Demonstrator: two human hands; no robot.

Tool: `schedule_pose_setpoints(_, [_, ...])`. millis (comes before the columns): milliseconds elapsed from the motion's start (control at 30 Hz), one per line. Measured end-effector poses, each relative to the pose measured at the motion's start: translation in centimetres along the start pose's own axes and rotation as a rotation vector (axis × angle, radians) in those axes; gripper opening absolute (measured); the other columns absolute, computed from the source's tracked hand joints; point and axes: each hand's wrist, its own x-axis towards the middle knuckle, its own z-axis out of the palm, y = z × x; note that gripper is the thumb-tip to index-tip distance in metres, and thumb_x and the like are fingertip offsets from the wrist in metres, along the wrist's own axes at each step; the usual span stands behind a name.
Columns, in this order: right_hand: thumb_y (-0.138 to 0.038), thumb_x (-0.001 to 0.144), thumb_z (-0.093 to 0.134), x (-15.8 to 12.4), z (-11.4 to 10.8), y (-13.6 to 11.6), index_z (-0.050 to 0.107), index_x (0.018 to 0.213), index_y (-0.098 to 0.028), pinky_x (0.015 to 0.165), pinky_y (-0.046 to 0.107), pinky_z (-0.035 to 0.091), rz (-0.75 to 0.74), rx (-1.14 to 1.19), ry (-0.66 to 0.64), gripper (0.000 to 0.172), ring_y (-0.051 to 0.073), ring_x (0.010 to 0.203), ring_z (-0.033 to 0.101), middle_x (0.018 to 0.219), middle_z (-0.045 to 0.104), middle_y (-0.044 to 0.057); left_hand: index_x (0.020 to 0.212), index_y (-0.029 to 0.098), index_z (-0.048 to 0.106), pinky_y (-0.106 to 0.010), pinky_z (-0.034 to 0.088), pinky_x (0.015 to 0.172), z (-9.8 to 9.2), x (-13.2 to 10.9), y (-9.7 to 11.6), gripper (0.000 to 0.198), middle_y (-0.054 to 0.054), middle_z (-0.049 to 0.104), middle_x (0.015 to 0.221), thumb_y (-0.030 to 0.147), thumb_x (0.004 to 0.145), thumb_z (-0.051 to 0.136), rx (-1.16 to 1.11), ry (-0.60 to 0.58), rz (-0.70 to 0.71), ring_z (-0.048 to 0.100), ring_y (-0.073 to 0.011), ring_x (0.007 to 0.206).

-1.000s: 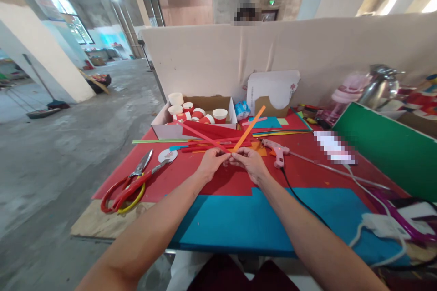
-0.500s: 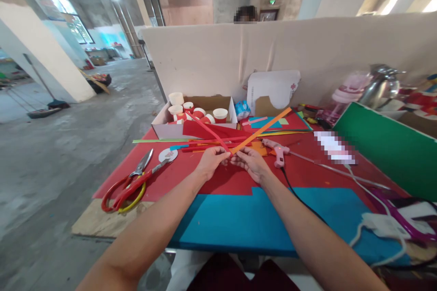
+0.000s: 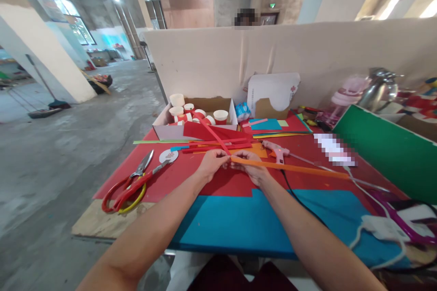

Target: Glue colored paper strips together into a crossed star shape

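My left hand [image 3: 212, 163] and my right hand [image 3: 251, 171] meet above the red sheet [image 3: 191, 177] on the table, fingertips pinched together. The left hand pinches the near end of a red paper strip [image 3: 210, 132] that runs up and back toward the cup box. The right hand pinches an orange paper strip [image 3: 290, 167] that stretches nearly level to the right, over the glue gun's cord. The two strips' ends meet between my fingers. A pink glue gun [image 3: 277, 150] lies just beyond my right hand.
Red-handled scissors [image 3: 131, 184] lie at the left. A cardboard box of red-and-white paper cups [image 3: 196, 116] stands behind loose coloured strips [image 3: 218, 144]. A blue sheet [image 3: 239, 223] covers the near edge. A green board [image 3: 385, 152], cables and a kettle [image 3: 378, 86] crowd the right. A beige partition [image 3: 273, 54] closes the back.
The orange strip's far end has swung from pointing up and back, down to the right until almost level. The red strip stayed raised. Both hands kept their pinch in place.
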Motion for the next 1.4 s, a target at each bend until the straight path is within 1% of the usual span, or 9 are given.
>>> schedule_pose_setpoints(167, [-0.031, 0.052, 0.080, 0.05, -0.08, 0.01, 0.061, 0.065, -0.015, 0.057, 0.021, 0.052, 0.012, -0.051, 0.035, 0.028, 0.009, 0.053, 0.061, 0.059, 0.065, 0.000, 0.059, 0.012, 0.059, -0.021, 0.039, 0.050, 0.01, -0.02, -0.06, 0.021, 0.001, 0.056, 0.050, 0.029, 0.059, 0.070, -0.009, -0.021, -0.018, 0.047, -0.0074, 0.047])
schedule_pose_setpoints(333, [-0.027, 0.057, 0.079, 0.32, -0.29, 0.03, 0.060, 0.065, -0.015, 0.062, 0.022, 0.053, 0.020, -0.010, 0.075, 0.023, 0.009, 0.054, 0.061, 0.057, 0.065, 0.000, 0.069, 0.012, 0.063, -0.021, 0.041, 0.051, -0.25, 0.25, -0.12, 0.023, -0.001, 0.061, 0.058, 0.033, 0.062, 0.070, 0.001, -0.071, -0.019, 0.050, -0.0083, 0.049])
schedule_pose_setpoints(467, [-0.027, 0.058, 0.078, 0.53, -0.32, -0.19, 0.061, 0.065, -0.016, 0.062, 0.021, 0.052, -0.009, 0.093, 0.108, 0.021, 0.009, 0.056, 0.061, 0.058, 0.064, -0.001, 0.082, 0.011, 0.063, -0.021, 0.043, 0.055, -0.16, -0.07, -0.04, 0.028, -0.002, 0.061, 0.064, 0.028, 0.061, 0.071, -0.054, -0.131, 0.061, 0.052, -0.0081, 0.054])
schedule_pose_setpoints(533, [-0.028, 0.056, 0.078, 0.50, -0.24, -0.28, 0.061, 0.065, -0.017, 0.061, 0.020, 0.052, -0.028, 0.123, 0.118, 0.023, 0.009, 0.056, 0.061, 0.058, 0.064, -0.002, 0.084, 0.012, 0.062, -0.020, 0.043, 0.056, 0.03, -0.40, 0.07, 0.029, -0.002, 0.061, 0.070, 0.027, 0.061, 0.072, -0.043, -0.137, 0.114, 0.053, -0.0084, 0.060])
schedule_pose_setpoints(633, [-0.030, 0.055, 0.079, 0.34, -0.06, -0.27, 0.061, 0.066, -0.017, 0.063, 0.021, 0.052, -0.046, 0.117, 0.110, 0.024, 0.009, 0.057, 0.062, 0.061, 0.065, -0.002, 0.082, 0.014, 0.061, -0.019, 0.043, 0.057, 0.24, -0.66, 0.23, 0.029, -0.003, 0.061, 0.077, 0.031, 0.062, 0.072, -0.021, -0.106, 0.127, 0.054, -0.0092, 0.065])
schedule_pose_setpoints(800, [-0.030, 0.054, 0.079, 0.29, 0.16, 0.01, 0.060, 0.065, -0.017, 0.062, 0.022, 0.052, -0.022, 0.062, 0.069, 0.025, 0.010, 0.057, 0.062, 0.060, 0.065, -0.002, 0.073, 0.014, 0.061, -0.021, 0.042, 0.055, 0.10, -0.16, -0.03, 0.028, 0.000, 0.058, 0.065, 0.037, 0.062, 0.070, -0.048, 0.017, 0.079, 0.050, -0.0089, 0.058])
schedule_pose_setpoints(967, [-0.032, 0.051, 0.080, 0.26, 0.25, -0.01, 0.061, 0.065, -0.017, 0.060, 0.021, 0.052, -0.038, 0.038, 0.060, 0.028, 0.009, 0.056, 0.060, 0.060, 0.064, -0.002, 0.067, 0.014, 0.061, -0.021, 0.041, 0.054, 0.07, 0.03, -0.21, 0.023, 0.001, 0.056, 0.060, 0.034, 0.060, 0.069, -0.022, 0.082, 0.098, 0.047, -0.0084, 0.055])
schedule_pose_setpoints(1133, [-0.036, 0.053, 0.079, 0.23, 0.07, 0.10, 0.061, 0.064, -0.016, 0.058, 0.022, 0.050, -0.071, -0.065, 0.070, 0.029, 0.009, 0.053, 0.058, 0.055, 0.062, -0.002, 0.064, 0.015, 0.059, -0.021, 0.040, 0.052, 0.31, -0.24, -0.03, 0.022, 0.002, 0.056, 0.058, 0.032, 0.057, 0.071, 0.009, 0.072, 0.082, 0.047, -0.0084, 0.053])
schedule_pose_setpoints(1400, [-0.039, 0.055, 0.076, 0.22, -0.32, -0.19, 0.061, 0.065, -0.015, 0.055, 0.021, 0.046, -0.072, -0.170, 0.014, 0.030, 0.009, 0.051, 0.057, 0.057, 0.063, -0.001, 0.062, 0.015, 0.062, -0.022, 0.041, 0.053, 0.18, -0.14, 0.00, 0.016, 0.001, 0.057, 0.056, 0.027, 0.056, 0.070, 0.009, 0.084, 0.066, 0.049, -0.0093, 0.053])
